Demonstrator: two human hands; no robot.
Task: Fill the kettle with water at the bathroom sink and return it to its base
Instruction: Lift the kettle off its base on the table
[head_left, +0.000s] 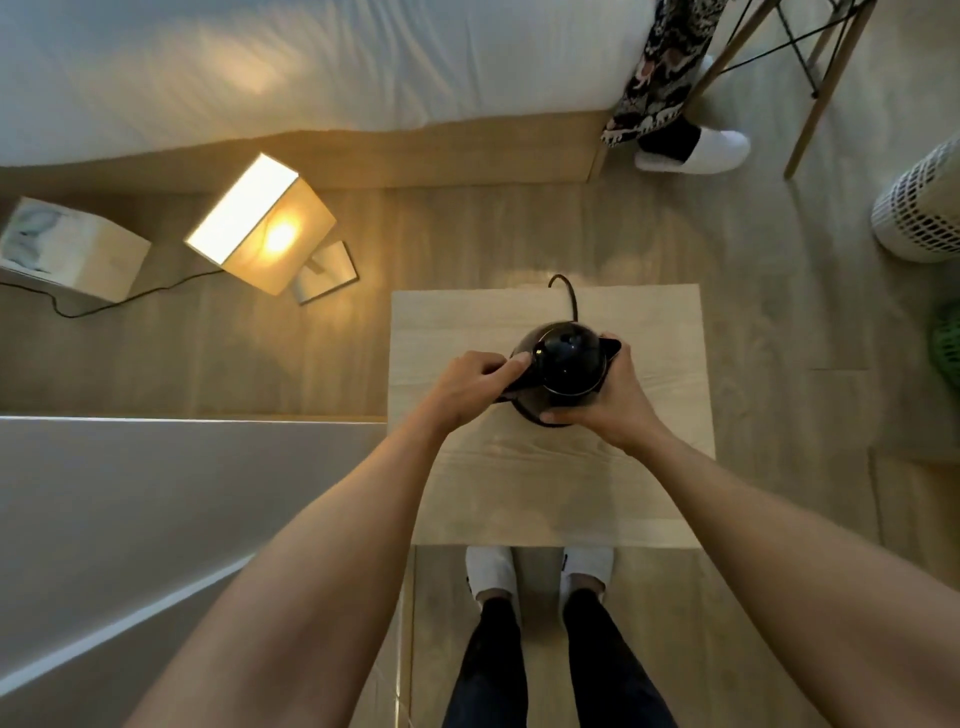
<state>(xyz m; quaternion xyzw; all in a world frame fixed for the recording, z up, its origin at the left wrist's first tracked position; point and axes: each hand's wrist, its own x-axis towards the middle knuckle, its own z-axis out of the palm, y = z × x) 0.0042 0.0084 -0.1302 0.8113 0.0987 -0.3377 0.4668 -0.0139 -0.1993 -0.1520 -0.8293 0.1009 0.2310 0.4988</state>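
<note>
A black kettle (569, 364) stands on a small light wooden table (660, 499), seen from straight above, with its lid down. My left hand (470, 387) grips the kettle's handle on its left side, thumb near the lid. My right hand (618, 405) wraps around the kettle's right side, by the spout. A black cord (569, 293) curves away from behind the kettle toward the table's far edge. The base under the kettle is hidden by its body.
A lit lamp (260, 223) and a box (72, 249) sit on a wooden ledge at the left, beside a white bed (311, 67). Another person's leg and slipper (691, 148), a chair (810, 78) and a white mesh basket (919, 208) are at right. A grey surface (130, 519) lies left.
</note>
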